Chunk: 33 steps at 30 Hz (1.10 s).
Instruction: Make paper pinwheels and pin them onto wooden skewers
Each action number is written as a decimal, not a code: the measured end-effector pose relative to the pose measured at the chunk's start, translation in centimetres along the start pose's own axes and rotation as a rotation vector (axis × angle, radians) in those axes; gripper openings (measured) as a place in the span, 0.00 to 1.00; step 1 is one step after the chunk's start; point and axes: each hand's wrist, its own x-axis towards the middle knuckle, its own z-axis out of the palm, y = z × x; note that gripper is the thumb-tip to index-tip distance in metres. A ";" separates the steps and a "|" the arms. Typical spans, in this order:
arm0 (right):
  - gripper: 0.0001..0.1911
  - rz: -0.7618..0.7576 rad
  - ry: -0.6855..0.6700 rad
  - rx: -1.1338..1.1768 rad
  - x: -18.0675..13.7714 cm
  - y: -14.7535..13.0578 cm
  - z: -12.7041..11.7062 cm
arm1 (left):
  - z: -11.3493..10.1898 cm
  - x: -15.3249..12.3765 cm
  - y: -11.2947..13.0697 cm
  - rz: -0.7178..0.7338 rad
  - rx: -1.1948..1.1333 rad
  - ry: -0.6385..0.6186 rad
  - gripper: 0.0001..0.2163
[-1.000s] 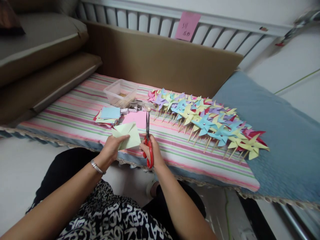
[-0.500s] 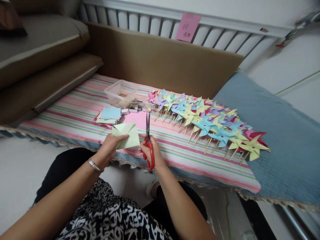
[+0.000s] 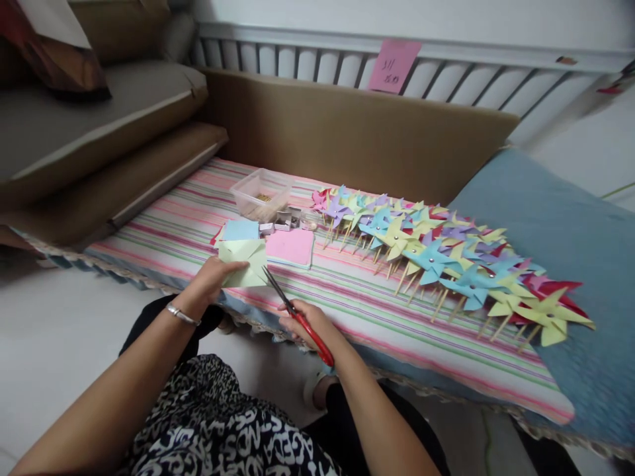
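Note:
Between the thumb and fingers of my left hand point(image 3: 212, 276) is a pale green square of paper point(image 3: 245, 264), held flat above the striped cloth. Cuts or creases show on the paper near its upper edge. My right hand point(image 3: 310, 324) is wrapped round the red handles of a pair of scissors point(image 3: 278, 291). Their slim dark blades point up and left, with the tips at the right edge of the paper. Whether the blades touch the paper I cannot tell. Behind the paper lie a stack of coloured sheets point(image 3: 240, 230) and a pink sheet pile point(image 3: 292, 247).
Many paper pinwheels point(image 3: 431, 258) on sticks stretch along the right of the striped cloth point(image 3: 163, 228). A clear plastic box point(image 3: 258, 192) stands behind small open boxes point(image 3: 286, 219). A cardboard panel point(image 3: 347, 139) rises at the back, and stacked cushions point(image 3: 124, 119) stand left.
The scissors have swung from upright to leaning left, bringing their tips to the paper's right edge. My left hand still holds the paper. The whole view has shifted slightly.

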 end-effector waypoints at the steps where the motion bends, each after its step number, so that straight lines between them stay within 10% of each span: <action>1: 0.15 0.030 -0.023 -0.006 -0.2 -0.4 0.0 | -0.2 -0.1 0.3 -0.009 -0.005 -0.009 0.21; 9: 0.10 0.182 -0.098 -0.022 -1.2 -2.9 0.3 | -1.2 -1.3 1.7 -0.129 0.031 -0.131 0.20; 33: 0.13 0.016 -0.124 -0.057 -0.8 -1.6 0.1 | 0.0 -2.3 1.8 -0.128 -0.002 -0.172 0.25</action>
